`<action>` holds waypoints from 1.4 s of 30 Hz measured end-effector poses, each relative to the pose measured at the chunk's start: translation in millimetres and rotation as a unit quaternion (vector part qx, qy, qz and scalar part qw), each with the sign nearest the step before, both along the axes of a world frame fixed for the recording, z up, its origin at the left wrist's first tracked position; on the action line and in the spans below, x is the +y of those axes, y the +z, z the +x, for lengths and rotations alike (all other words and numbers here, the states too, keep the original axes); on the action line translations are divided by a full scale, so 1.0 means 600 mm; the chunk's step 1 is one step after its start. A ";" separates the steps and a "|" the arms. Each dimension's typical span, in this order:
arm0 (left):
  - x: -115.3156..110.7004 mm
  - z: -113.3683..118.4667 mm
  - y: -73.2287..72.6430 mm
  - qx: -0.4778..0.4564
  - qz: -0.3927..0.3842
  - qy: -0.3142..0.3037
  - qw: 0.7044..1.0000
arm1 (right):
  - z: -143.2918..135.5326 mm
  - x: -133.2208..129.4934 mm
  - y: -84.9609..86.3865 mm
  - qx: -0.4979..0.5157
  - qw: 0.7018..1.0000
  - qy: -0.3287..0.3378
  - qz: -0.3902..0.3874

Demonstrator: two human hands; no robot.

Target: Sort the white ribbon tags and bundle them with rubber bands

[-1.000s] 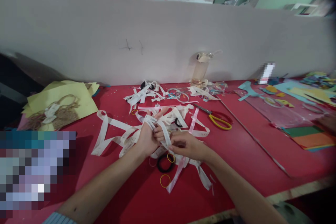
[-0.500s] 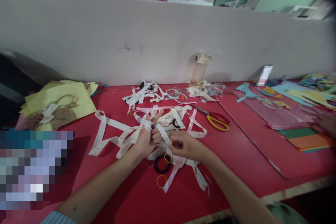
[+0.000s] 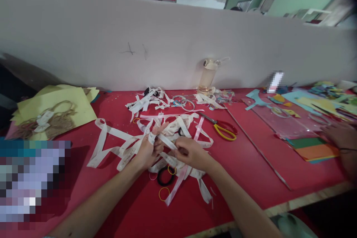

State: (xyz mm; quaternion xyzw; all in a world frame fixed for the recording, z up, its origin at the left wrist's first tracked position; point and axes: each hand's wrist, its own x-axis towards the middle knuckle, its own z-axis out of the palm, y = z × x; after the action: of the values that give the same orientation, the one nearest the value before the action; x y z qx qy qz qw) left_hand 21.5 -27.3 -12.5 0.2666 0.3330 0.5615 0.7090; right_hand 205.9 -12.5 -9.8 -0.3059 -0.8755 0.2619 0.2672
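Note:
A length of white ribbon (image 3: 166,141) loops round the thumb side of my left hand (image 3: 148,151) and stretches across to my right hand (image 3: 193,153). My left fingers are curled on it, with the index finger pointing out. The right fingertips pinch the ribbon's other part. Beneath both hands spreads a tangled heap of white ribbon (image 3: 131,153), with a pink ribbon (image 3: 178,186) running through it. A black hair tie (image 3: 158,178) and a yellow rubber band (image 3: 160,195) lie just below the hands. Scissors (image 3: 225,132) with red and yellow handles rest right of the heap.
Behind the heap are cut ribbon pieces (image 3: 145,103) and a bottle (image 3: 206,78) by the grey partition (image 3: 106,44). Yellow sheets (image 3: 80,109) with twine lie left. A thin rod (image 3: 258,149) crosses the table. Coloured paper (image 3: 312,149) and another person's hand (image 3: 341,137) are right.
The view has shifted slightly, so the table items appear further left. My hands keep nearly the same hold on the ribbon. More of the other person's hand shows at right.

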 end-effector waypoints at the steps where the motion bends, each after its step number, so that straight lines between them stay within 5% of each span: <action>1: 0.001 -0.001 0.000 0.006 0.001 0.002 1.000 | 0.001 0.002 -0.001 0.009 1.000 -0.009 -0.003; 7: 0.003 -0.005 0.015 0.056 0.012 0.027 0.998 | 0.006 0.006 -0.007 0.080 0.996 -0.040 -0.023; 13: -0.018 0.033 0.036 0.124 0.051 -0.008 0.991 | 0.003 -0.007 0.010 0.163 0.980 -0.017 -0.114; 20: -0.028 0.057 0.043 0.181 0.075 -0.019 0.980 | 0.001 -0.012 0.012 0.195 0.975 -0.064 -0.079; 32: -0.015 0.033 0.034 0.283 0.131 -0.066 0.948 | -0.006 0.001 -0.009 0.200 0.971 -0.112 -0.061; 42: -0.032 0.038 0.035 0.120 0.085 -0.173 0.974 | -0.001 -0.008 -0.005 0.243 0.958 -0.144 -0.039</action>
State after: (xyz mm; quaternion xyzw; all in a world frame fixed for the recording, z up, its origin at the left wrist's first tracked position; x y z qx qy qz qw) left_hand 44.3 -46.3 8.3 0.4451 0.3156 0.4210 0.7246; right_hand 205.2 -17.5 -12.8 -0.3660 -0.7199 0.3208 0.4948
